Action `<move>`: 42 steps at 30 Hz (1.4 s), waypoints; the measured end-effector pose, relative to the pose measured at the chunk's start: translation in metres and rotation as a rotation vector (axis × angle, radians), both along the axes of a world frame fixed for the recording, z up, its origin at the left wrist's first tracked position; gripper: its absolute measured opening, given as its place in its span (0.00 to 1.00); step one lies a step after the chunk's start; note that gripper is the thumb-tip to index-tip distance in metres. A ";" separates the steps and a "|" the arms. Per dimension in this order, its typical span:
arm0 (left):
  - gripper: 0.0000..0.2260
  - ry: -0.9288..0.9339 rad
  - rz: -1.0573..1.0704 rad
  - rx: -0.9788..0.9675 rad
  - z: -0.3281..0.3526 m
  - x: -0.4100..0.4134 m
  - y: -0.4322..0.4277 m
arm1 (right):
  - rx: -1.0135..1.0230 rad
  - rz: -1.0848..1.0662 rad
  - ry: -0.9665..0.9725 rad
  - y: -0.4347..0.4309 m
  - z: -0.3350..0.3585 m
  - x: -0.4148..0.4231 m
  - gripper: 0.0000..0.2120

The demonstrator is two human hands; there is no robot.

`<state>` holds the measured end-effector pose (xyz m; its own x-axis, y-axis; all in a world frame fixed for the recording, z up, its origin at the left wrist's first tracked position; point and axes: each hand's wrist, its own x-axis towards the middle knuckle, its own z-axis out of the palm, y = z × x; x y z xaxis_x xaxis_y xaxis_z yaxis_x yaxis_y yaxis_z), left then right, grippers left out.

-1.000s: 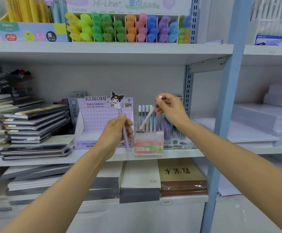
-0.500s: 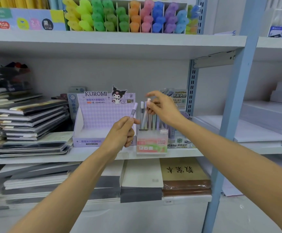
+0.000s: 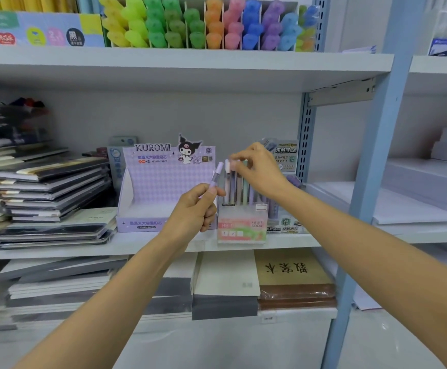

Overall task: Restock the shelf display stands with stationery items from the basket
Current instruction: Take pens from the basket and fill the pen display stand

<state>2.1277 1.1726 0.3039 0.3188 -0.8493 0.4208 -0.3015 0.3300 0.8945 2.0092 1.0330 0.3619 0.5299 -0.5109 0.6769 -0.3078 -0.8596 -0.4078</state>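
Note:
My left hand point(image 3: 194, 209) grips a slim lilac lead tube point(image 3: 216, 174), its cap tilted up to the right, in front of the purple KUROMI display box point(image 3: 147, 198). My right hand point(image 3: 259, 169) pinches the top of a pale pink lead tube point(image 3: 233, 166) standing among several pastel tubes in the clear FRUIT SODA stand point(image 3: 242, 225) on the middle shelf. The basket is out of view.
Stacked notebooks point(image 3: 49, 187) fill the shelf's left part. Highlighter racks point(image 3: 206, 25) line the shelf above. A green lead display point(image 3: 285, 155) stands behind the clear stand. A blue upright post point(image 3: 368, 182) runs at the right, with paper stacks point(image 3: 424, 193) beyond it.
The left hand turned the lilac tube from pointing down to pointing up and moved right toward the clear stand. The right hand brought its pink tube from slanted to upright in the stand.

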 end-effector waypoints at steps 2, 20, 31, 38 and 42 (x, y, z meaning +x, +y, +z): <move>0.12 0.003 0.000 -0.012 0.002 -0.002 0.001 | 0.032 0.079 -0.080 0.007 0.001 -0.005 0.14; 0.15 -0.660 0.378 -0.128 0.003 -0.027 0.018 | 0.359 0.375 -0.529 0.037 0.019 -0.047 0.07; 0.27 -0.992 0.351 -0.029 -0.031 -0.025 0.017 | 0.221 0.184 -0.270 0.010 -0.010 -0.032 0.07; 0.29 -0.999 0.352 -0.054 -0.037 -0.022 0.014 | 0.122 0.149 -0.124 0.004 -0.002 -0.022 0.08; 0.28 -1.011 0.370 -0.061 -0.038 -0.022 0.013 | 0.079 0.119 -0.108 0.006 0.003 -0.014 0.07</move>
